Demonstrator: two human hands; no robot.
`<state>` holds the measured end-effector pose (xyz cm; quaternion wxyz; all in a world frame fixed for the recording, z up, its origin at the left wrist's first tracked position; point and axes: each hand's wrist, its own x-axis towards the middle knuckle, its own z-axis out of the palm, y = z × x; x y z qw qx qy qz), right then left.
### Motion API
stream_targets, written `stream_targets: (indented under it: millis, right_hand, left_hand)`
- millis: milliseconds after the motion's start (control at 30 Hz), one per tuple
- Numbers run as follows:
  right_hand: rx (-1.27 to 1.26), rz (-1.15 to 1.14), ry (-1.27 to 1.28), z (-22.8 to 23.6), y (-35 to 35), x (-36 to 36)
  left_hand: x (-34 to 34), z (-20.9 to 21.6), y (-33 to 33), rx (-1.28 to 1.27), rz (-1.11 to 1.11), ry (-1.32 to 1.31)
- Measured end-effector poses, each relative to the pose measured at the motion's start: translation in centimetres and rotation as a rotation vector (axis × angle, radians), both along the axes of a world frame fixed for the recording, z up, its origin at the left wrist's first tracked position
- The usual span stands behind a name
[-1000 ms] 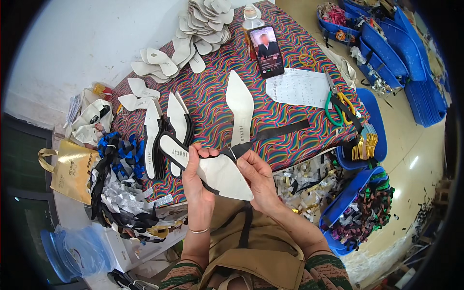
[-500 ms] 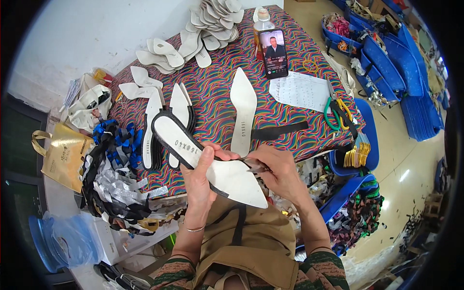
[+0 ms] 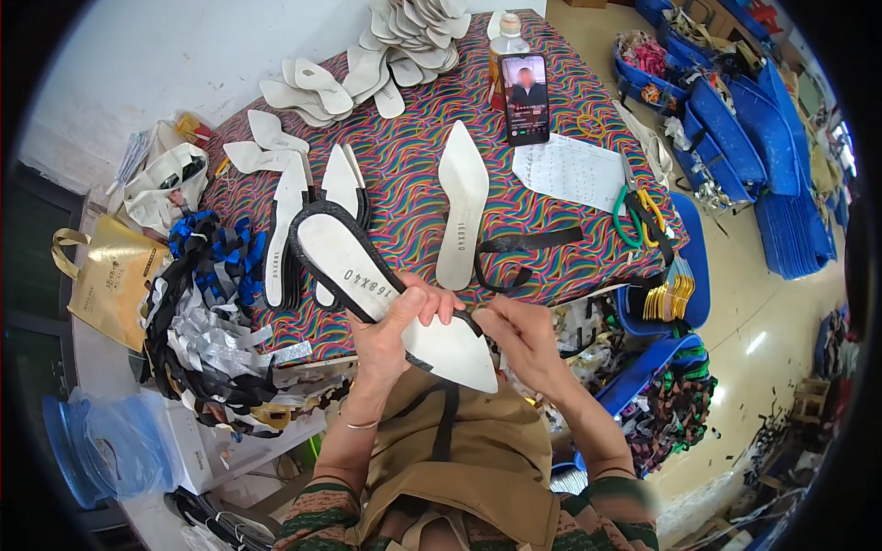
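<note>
A white pointed shoe insole lies slanted in my left hand, thumb on top and fingers across its middle. Black edging runs around its rounded heel and along its sides; the pointed toe is bare white. My right hand is closed at the far side near the toe, its fingertips pinching the black strip at the insole's edge. Beyond my hands a plain white insole rests flat on the patterned cloth. Next to it are a loose black strip and a curled black piece.
Edged insoles stand stacked at the left, with white insoles heaped behind. A phone leans on a bottle. Scissors lie on the right by a paper sheet. Ribbon scraps hang left; blue bins stand right.
The metal tool seen at my right fingers no longer shows. That hand has closed against the insole's edge. A curled black piece now appears below the loose strip. The view has shifted slightly.
</note>
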<state>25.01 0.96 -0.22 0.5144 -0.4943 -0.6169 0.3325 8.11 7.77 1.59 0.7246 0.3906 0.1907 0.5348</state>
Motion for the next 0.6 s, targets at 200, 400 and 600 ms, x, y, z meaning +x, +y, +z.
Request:
stream_targets:
  millis: [200,400,600]
  right_hand:
    - [-0.201,0.05,0.11,0.0,-0.1,-0.8]
    - [-0.164,-0.056,0.142,-0.8,-0.9,-0.9]
    - [-0.199,-0.09,0.195,-1.4,-1.4,-1.2]
  left_hand:
    - [0.0,-0.5,0.2,0.03,-0.035,0.114]
    - [0.2,0.8,0.4,0.004,-0.154,0.261]
    - [-0.2,0.4,0.3,0.025,-0.232,0.184]
